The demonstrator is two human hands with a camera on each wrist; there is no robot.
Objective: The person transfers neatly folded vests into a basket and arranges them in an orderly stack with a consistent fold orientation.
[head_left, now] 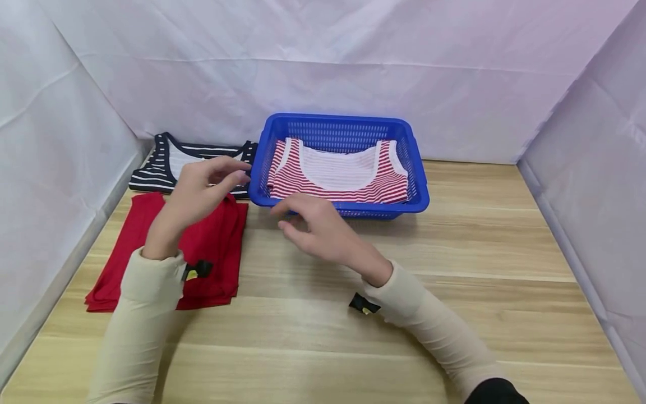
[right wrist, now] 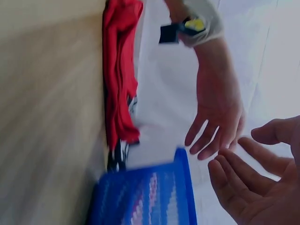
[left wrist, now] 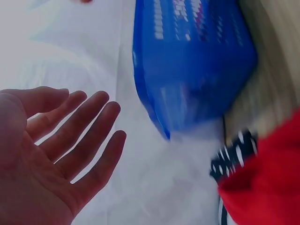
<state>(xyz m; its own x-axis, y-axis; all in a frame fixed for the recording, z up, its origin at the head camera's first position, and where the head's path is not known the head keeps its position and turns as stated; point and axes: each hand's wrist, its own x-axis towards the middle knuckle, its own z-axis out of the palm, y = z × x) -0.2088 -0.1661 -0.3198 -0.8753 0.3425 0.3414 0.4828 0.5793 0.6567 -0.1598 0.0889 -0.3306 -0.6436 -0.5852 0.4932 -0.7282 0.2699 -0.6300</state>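
White cloth walls (head_left: pixel 323 73) stand behind and on 2 sides of a pale wood-grain table (head_left: pixel 484 247). Near the table's back edge sits 1 blue basket (head_left: pixel 353 207) with perforated sides. Inside it lies a red-and-white striped top (head_left: pixel 386 182), folded flat, its white-edged neckline dipping toward the front rim and its 2 shoulder straps pointing to the back. A person's right hand (head_left: pixel 318 227) hangs by the front rim, near the left corner, while the left hand (head_left: pixel 197 188) hangs above the clothes to the basket's left. Both hands have loosely bent fingers, slightly spread and gripping nothing. Just left of the basket lies a folded dark-and-white striped garment (head_left: pixel 148 177), partly hidden by the left hand; in front of it is a layered pile of red cloth (head_left: pixel 217 241). Cream sleeves (head_left: pixel 138 320) cover the 2 forearms, each with a small black device (head_left: pixel 364 303) near the wrist.
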